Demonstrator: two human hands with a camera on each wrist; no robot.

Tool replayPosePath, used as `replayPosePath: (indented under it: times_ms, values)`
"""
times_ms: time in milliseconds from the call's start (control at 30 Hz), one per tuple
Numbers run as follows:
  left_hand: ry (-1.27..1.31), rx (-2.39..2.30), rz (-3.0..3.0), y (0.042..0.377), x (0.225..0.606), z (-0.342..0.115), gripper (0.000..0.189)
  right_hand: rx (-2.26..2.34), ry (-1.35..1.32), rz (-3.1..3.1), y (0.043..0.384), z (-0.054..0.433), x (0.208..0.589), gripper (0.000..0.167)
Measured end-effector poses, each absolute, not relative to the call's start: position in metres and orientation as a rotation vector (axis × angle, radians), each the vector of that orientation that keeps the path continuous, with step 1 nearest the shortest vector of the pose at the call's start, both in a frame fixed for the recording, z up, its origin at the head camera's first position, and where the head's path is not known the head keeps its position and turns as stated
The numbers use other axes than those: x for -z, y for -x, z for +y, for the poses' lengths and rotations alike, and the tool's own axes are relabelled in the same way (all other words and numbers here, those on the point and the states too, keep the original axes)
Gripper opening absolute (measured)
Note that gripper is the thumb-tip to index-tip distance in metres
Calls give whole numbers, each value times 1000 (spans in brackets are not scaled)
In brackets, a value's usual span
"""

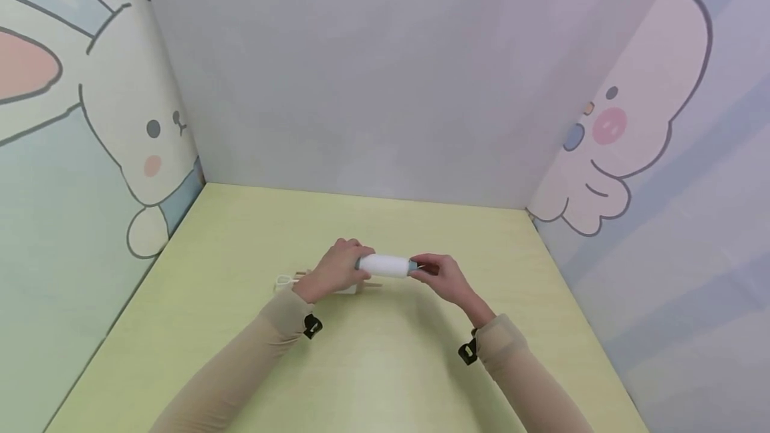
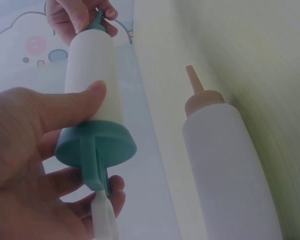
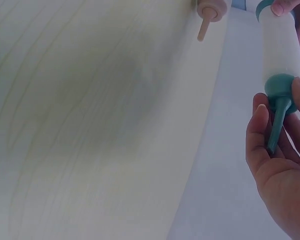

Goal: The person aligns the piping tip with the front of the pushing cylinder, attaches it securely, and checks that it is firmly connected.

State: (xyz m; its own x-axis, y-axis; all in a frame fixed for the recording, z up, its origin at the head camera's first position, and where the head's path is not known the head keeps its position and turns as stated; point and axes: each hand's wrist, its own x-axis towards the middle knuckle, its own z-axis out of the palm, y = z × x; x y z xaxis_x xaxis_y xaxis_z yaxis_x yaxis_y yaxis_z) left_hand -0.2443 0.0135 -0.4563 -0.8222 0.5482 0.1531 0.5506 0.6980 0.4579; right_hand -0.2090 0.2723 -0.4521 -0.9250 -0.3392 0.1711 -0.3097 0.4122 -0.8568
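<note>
Between both hands, off the table, is a white syringe-like dispenser (image 1: 385, 265) with a teal nozzle cap (image 3: 280, 90) and a teal flared end (image 2: 96, 142). A pale rod (image 2: 104, 217) sticks out of the flared end. My left hand (image 1: 337, 269) grips the white barrel near that end, thumb across it. With thumb and fingers, my right hand (image 1: 442, 278) pinches the teal nozzle cap at the other end. A second white dispenser (image 2: 227, 165) with a beige nozzle (image 2: 202, 97) lies below my left hand, partly hidden by it in the head view.
The pale yellow tabletop (image 1: 373, 366) meets a plain grey back wall (image 1: 361, 85). Side panels with a cartoon rabbit (image 1: 120, 119) and another cartoon animal (image 1: 650, 85) stand left and right. A white loop (image 1: 284, 281) shows left of my left hand.
</note>
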Motion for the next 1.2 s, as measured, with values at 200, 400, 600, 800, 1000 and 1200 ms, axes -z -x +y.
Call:
replayPosePath:
  times_ms: [200, 400, 600, 800, 1000, 1200]
  values:
    - [949, 782, -2890, 247, 457, 11, 39, 1605, 590, 2584, 212, 271, 454, 28]
    - [956, 803, -2924, 247, 457, 9, 37, 1615, 561, 2576, 211, 269, 458, 30]
    - [981, 807, -2903, 247, 457, 8, 37, 1625, 585, 2579, 212, 269, 458, 29]
    - [981, 829, -2895, 246, 455, 8, 39, 1550, 595, 2590, 213, 271, 457, 27]
    - [968, 801, -2868, 247, 458, 8, 38, 1588, 589, 2533, 224, 278, 474, 28]
    - [974, 789, -2842, 250, 459, 9, 37, 1675, 495, 2458, 233, 285, 487, 34]
